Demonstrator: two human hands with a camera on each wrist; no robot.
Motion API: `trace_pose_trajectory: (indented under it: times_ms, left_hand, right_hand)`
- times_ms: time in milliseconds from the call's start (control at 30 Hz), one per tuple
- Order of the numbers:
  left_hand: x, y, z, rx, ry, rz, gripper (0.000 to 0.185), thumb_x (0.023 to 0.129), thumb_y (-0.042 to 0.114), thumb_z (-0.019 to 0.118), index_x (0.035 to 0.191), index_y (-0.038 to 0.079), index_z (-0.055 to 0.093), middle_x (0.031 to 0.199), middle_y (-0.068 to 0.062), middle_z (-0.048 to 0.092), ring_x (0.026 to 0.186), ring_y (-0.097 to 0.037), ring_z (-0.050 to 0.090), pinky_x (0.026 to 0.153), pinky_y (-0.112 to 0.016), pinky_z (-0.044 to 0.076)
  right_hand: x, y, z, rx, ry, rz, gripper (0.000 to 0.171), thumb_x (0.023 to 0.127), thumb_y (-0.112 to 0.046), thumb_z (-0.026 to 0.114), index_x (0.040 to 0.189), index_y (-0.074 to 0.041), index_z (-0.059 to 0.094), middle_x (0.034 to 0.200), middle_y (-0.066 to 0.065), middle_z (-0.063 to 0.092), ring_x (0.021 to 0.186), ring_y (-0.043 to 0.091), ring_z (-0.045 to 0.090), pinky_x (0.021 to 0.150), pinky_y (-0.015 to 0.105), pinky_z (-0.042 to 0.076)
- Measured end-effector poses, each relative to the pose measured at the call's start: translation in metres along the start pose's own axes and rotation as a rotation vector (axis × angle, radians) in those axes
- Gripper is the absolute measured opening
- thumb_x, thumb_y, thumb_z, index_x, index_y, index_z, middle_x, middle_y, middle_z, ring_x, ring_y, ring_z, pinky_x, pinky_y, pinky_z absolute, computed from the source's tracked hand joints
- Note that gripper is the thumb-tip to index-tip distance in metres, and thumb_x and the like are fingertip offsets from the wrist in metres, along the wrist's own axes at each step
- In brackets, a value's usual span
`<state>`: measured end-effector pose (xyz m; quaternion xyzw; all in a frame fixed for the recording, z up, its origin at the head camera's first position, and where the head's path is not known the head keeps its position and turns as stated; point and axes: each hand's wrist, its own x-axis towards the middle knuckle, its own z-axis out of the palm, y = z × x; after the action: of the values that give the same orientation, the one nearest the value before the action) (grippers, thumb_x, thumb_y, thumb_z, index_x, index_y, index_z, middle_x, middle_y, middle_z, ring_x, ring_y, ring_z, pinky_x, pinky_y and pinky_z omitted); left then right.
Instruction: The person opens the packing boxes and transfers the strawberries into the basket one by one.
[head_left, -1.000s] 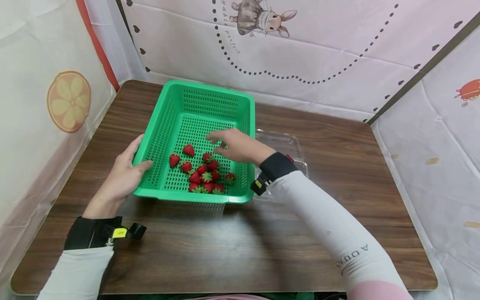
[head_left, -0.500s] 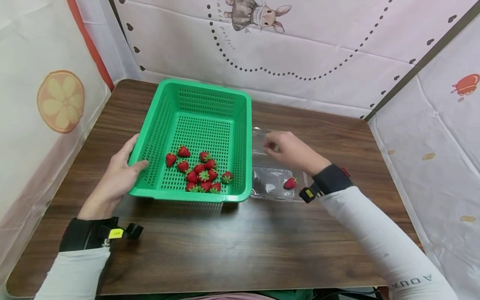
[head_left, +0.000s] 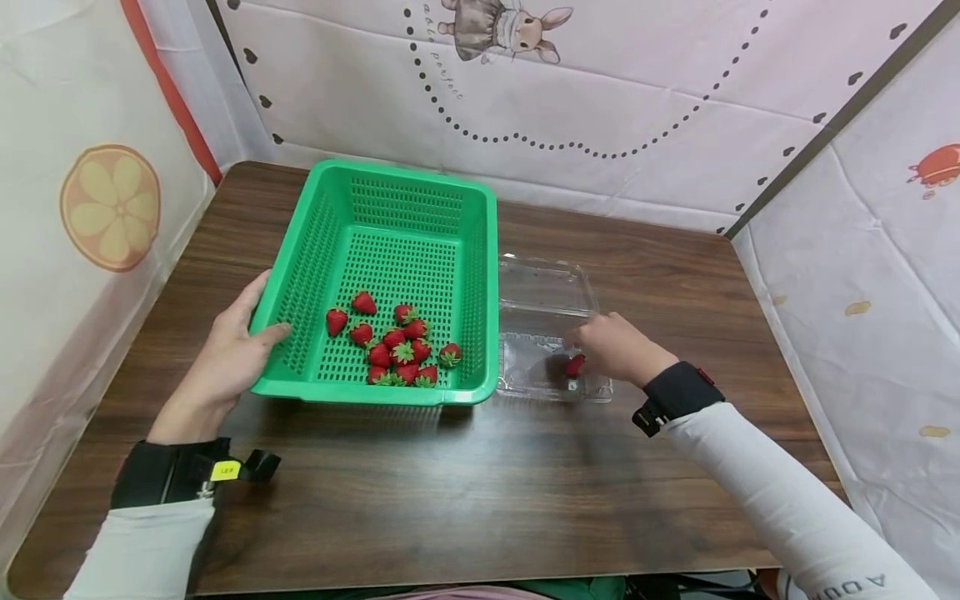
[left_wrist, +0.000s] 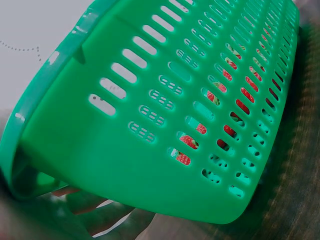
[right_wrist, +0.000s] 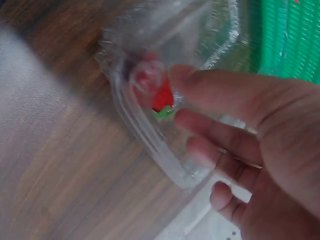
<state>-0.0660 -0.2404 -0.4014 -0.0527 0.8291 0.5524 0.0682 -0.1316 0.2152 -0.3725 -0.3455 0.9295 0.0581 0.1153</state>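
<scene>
Beside the green basket (head_left: 390,275), the right hand (head_left: 615,350) has come down into the clear box (head_left: 547,292), fingers now pinching the strawberry (head_left: 575,365) that lay loose there before; its leafy end points toward the palm in the wrist view; the left hand (head_left: 225,358) still grips the basket's left rim; the sleeve (head_left: 825,533) reads "AQU".

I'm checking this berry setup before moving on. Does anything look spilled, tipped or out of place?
Nothing stands out. The strawberries all lie inside the green basket, steadied by the left hand. One strawberry sits in the open clear container, at the right hand. None lie on the table.
</scene>
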Motion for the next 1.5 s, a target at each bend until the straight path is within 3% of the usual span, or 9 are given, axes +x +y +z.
trace_pose_trajectory:
  times_ms: [133, 333, 533, 867, 1033, 1200, 1500]
  left_hand:
    - [0.000, -0.001, -0.001, 0.006, 0.001, 0.010, 0.068, 0.103, 0.018, 0.038, 0.154, 0.038, -0.002, 0.159, -0.018, 0.022, 0.135, -0.037, 0.036, 0.088, -0.034, 0.042]
    - [0.001, 0.000, -0.002, 0.001, -0.005, 0.028, 0.068, 0.103, 0.017, 0.039, 0.154, 0.038, 0.000, 0.158, -0.019, 0.024, 0.134, -0.036, 0.037, 0.079, -0.021, 0.043]
    - [0.000, 0.002, 0.000, -0.009, -0.011, 0.033, 0.068, 0.103, 0.016, 0.039, 0.155, 0.036, 0.000, 0.157, -0.020, 0.025, 0.133, -0.037, 0.038, 0.078, -0.021, 0.044]
    - [0.000, 0.001, -0.001, -0.007, -0.007, 0.016, 0.069, 0.103, 0.017, 0.039, 0.155, 0.036, -0.001, 0.157, -0.020, 0.025, 0.133, -0.036, 0.038, 0.077, -0.020, 0.045]
    - [0.000, 0.001, -0.001, -0.015, -0.008, 0.013, 0.068, 0.103, 0.017, 0.039, 0.155, 0.036, -0.001, 0.158, -0.019, 0.025, 0.133, -0.036, 0.038, 0.076, -0.020, 0.045]
    - [-0.002, 0.001, -0.002, -0.023, -0.005, 0.024, 0.068, 0.103, 0.016, 0.039, 0.155, 0.036, 0.000, 0.157, -0.020, 0.025, 0.132, -0.036, 0.039, 0.076, -0.020, 0.046]
    - [-0.002, -0.001, -0.002, -0.014, 0.008, 0.025, 0.068, 0.103, 0.016, 0.040, 0.155, 0.036, 0.001, 0.157, -0.020, 0.026, 0.132, -0.036, 0.039, 0.078, -0.022, 0.044]
  right_hand:
    - [-0.002, -0.001, 0.007, -0.063, -0.007, -0.002, 0.018, 0.078, -0.005, 0.077, 0.095, -0.010, 0.076, 0.087, 0.007, 0.073, 0.082, 0.025, 0.064, 0.066, 0.039, 0.043]
    - [-0.001, -0.004, 0.011, -0.089, 0.052, -0.028, 0.018, 0.071, -0.008, 0.083, 0.086, -0.014, 0.076, 0.086, 0.004, 0.073, 0.082, 0.025, 0.064, 0.069, 0.042, 0.043]
    - [0.003, -0.006, 0.015, -0.092, 0.030, -0.009, 0.015, 0.070, -0.013, 0.085, 0.079, -0.015, 0.073, 0.078, 0.001, 0.071, 0.076, 0.022, 0.065, 0.066, 0.040, 0.043]
    - [0.008, -0.009, 0.008, -0.060, 0.046, -0.038, 0.012, 0.074, -0.013, 0.082, 0.080, -0.010, 0.072, 0.074, 0.005, 0.068, 0.074, 0.024, 0.063, 0.075, 0.041, 0.052]
    - [0.010, -0.012, -0.001, 0.002, 0.040, -0.046, 0.011, 0.078, -0.015, 0.080, 0.084, -0.009, 0.073, 0.076, 0.006, 0.067, 0.070, 0.020, 0.063, 0.067, 0.035, 0.053]
    - [0.014, -0.012, -0.021, 0.086, 0.020, 0.001, 0.011, 0.084, -0.017, 0.074, 0.079, -0.009, 0.068, 0.071, 0.003, 0.060, 0.061, 0.013, 0.051, 0.059, 0.029, 0.043]
    - [0.025, -0.008, -0.054, 0.115, 0.058, 0.036, 0.012, 0.085, -0.011, 0.072, 0.095, -0.005, 0.070, 0.087, 0.009, 0.062, 0.075, 0.018, 0.059, 0.067, 0.033, 0.050]
